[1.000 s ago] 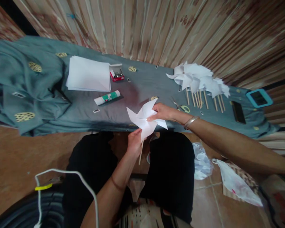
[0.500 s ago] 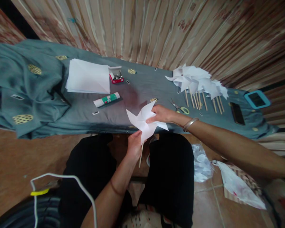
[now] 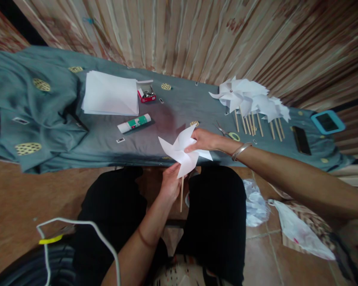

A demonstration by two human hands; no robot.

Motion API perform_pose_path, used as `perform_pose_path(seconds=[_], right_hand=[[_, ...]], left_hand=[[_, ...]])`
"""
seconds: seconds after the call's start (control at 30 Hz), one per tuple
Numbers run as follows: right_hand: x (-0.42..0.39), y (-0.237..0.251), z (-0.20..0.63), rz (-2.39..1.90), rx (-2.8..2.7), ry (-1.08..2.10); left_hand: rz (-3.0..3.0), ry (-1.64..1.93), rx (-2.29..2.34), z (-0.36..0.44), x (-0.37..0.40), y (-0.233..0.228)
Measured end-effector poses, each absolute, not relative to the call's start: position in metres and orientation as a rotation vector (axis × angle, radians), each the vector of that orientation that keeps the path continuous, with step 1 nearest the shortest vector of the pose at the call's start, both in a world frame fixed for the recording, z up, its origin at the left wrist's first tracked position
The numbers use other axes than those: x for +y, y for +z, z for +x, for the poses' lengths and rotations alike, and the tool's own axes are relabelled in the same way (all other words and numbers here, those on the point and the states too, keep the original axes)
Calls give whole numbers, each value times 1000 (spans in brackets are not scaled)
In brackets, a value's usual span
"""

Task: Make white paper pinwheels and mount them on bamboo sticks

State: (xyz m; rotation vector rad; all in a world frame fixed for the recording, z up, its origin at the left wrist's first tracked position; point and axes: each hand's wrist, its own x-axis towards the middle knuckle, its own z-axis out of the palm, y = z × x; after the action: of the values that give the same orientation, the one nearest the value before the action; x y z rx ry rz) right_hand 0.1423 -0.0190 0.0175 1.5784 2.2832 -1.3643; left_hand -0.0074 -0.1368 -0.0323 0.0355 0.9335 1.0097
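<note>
A white paper pinwheel on a thin wooden stick is held just above my lap, at the table's near edge. My left hand is closed around the stick, below the blades; the blades partly cover its fingers. Across the pinwheel's upper right, my right hand grips the paper with the thumb laid near the centre. Its other fingers are hidden behind the blades. Several finished white pinwheels lie heaped at the back right, their sticks pointing toward me.
On the grey cloth lie a stack of white paper, an open red box of pins, a glue stick, scissors, a phone and a blue-framed device. Plastic bags rest on the floor at right.
The pinwheel's stick has swung slightly to the right and hangs more upright. Both hands keep hold of the pinwheel. The view has shifted a little.
</note>
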Motion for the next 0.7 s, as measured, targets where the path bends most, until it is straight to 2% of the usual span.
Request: perform_pose_path(seconds=[0.27,0.7], right_hand=[[-18,18,142,1557,2299,-1322],[-11,22,141,1474,2324,-1262]], left_hand=[[153,898,982,-13,-156,-36],[280,939,984,-13,-155,-37]])
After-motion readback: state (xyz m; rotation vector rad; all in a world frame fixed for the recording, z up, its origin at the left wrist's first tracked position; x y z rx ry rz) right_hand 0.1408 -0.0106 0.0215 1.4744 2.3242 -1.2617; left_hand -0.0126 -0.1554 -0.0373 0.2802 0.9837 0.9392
